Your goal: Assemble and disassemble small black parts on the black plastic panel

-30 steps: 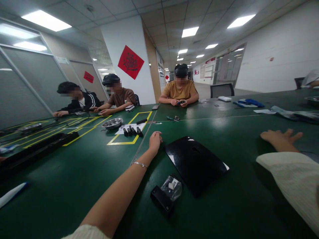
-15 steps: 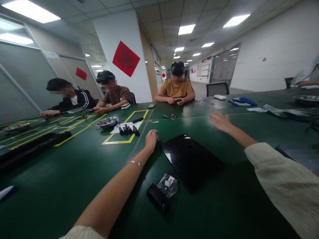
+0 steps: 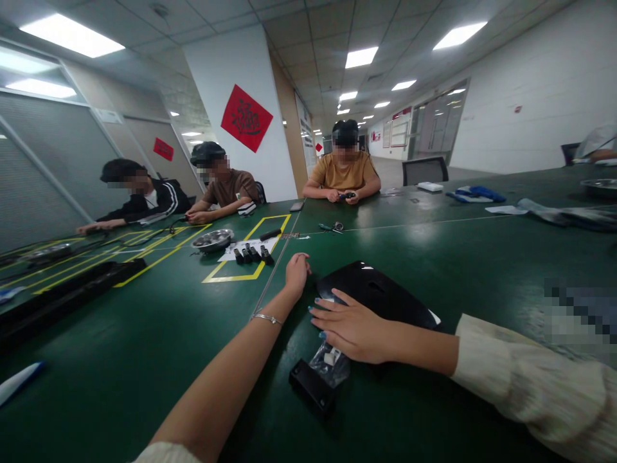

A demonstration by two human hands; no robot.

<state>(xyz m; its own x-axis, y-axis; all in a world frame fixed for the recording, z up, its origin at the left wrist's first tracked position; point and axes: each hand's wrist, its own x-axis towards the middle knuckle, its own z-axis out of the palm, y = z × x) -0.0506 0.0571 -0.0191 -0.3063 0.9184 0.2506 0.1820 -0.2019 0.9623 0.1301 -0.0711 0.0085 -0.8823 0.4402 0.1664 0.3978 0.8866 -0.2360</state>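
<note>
Black panel (image 3: pixel 393 297); right hand (image 3: pixel 355 328) open-fingered over it; contact unclear

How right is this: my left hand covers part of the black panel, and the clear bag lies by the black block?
Not quite: in the head view, the right hand covers part of the black panel. The clear bag does lie by the black block.

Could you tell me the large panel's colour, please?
The panel is glossy black, seen best in the head view.
</note>
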